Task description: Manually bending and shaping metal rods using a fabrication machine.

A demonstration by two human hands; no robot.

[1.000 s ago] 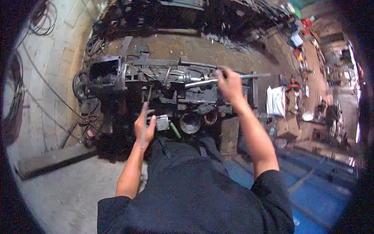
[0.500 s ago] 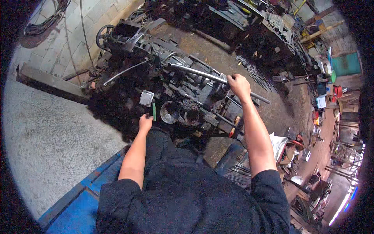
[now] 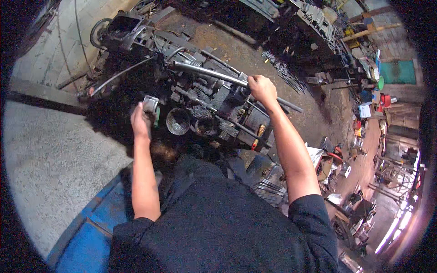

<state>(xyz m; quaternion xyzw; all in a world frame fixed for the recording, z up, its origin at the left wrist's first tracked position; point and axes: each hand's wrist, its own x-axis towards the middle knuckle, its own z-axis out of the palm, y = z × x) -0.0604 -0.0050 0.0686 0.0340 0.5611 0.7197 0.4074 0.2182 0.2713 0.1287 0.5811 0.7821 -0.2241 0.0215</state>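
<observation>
— What is gripped by the right hand (image 3: 261, 88)?

— A long, shiny grey metal bar (image 3: 214, 74) is gripped there. The fingers are wrapped fully round it in a closed fist. The bar is laid slantwise across the top of a dark, greasy cast-metal machine (image 3: 200, 102), and its far end is seen beyond the fist, over the dirt floor.

— And the left hand (image 3: 140, 122)?

— It is held at the near left edge of the machine, against a small square grey metal piece (image 3: 150, 103). The fingers are curled towards that piece, but whether it is actually clasped cannot be told, since the fingertips are hidden behind the hand. A short green-handled tool (image 3: 156, 117) is seen just beside the hand.

— What else is found near the hands?

— Two round open metal cups (image 3: 178, 121) are set into the machine between the arms. A screwdriver with an orange handle (image 3: 257, 136) is lodged on the right side of the machine, below the right forearm. A blue surface (image 3: 91, 227) is seen at the lower left.
</observation>
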